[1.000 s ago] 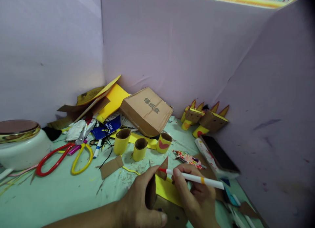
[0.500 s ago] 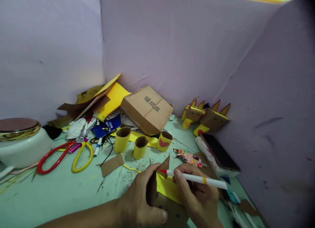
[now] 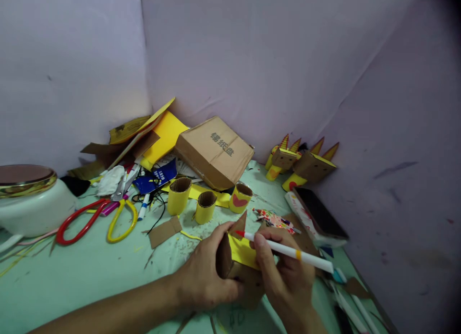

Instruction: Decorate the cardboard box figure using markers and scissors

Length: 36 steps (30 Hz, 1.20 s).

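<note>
Two hands at work: our left hand (image 3: 205,276) is wrapped around the cardboard piece (image 3: 234,262) near the table's (image 3: 72,281) front edge; our right hand (image 3: 288,276) pinches the red-tipped marker (image 3: 288,250), tip at the brown ear. We judge short strokes best, with the left fingers clamped firmly so the yellow face stays put.

white bowl (image 3: 21,214): cut by left edge | box print (image 3: 222,144): illegible
</note>
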Motion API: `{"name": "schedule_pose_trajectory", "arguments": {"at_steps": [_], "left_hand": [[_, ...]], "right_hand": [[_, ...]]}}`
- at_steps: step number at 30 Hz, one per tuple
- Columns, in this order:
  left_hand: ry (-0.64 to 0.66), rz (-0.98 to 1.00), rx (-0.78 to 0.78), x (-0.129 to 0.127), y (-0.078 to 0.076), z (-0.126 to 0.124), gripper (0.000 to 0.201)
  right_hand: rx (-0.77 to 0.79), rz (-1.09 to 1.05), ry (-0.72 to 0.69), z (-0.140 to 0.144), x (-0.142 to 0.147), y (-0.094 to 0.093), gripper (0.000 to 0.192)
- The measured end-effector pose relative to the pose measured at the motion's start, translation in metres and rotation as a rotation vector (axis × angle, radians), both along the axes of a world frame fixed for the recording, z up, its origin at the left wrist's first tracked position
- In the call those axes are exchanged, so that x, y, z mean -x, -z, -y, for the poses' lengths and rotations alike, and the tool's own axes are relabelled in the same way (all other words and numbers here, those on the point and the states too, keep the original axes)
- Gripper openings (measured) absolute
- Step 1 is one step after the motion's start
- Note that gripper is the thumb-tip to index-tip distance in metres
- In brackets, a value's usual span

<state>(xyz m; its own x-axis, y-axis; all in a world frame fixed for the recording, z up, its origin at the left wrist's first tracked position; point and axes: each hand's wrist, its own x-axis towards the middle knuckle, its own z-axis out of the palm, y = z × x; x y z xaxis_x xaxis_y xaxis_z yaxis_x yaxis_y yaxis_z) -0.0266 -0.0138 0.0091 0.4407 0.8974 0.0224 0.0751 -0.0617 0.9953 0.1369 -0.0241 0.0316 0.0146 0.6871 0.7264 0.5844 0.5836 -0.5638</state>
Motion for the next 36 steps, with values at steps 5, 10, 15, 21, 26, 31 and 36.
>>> {"name": "schedule_pose_trajectory", "arguments": {"at_steps": [5, 10, 15, 21, 26, 31, 36], "left_hand": [[0.061, 0.237, -0.002, 0.0001, 0.0052, -0.0015, 0.093], [0.006, 0.168, -0.038, 0.0001, 0.0071, 0.0, 0.096], [-0.011, 0.091, -0.032, 0.0009, 0.0032, 0.0012, 0.091], [0.034, 0.179, -0.071, 0.0003, 0.0051, 0.0023, 0.083], [0.021, 0.145, -0.106, -0.0001, 0.0029, 0.0035, 0.077], [0.021, 0.081, -0.116, 0.0008, -0.0015, 0.0045, 0.077], [0.011, 0.082, -0.116, -0.0001, 0.002, 0.0034, 0.08]], "right_hand": [[-0.053, -0.041, 0.12, 0.0005, 0.0, 0.0027, 0.013], [-0.054, -0.048, 0.127, 0.0004, -0.0006, 0.0027, 0.013], [0.015, -0.061, 0.013, 0.0034, -0.0013, 0.0049, 0.013], [-0.057, -0.065, 0.105, 0.0003, -0.0013, 0.0037, 0.013], [-0.059, -0.019, 0.095, -0.0008, -0.0005, 0.0047, 0.012], [-0.055, 0.013, 0.067, -0.0017, -0.0006, 0.0039, 0.012], [-0.041, 0.027, 0.072, -0.0021, -0.0004, 0.0033, 0.012]]}}
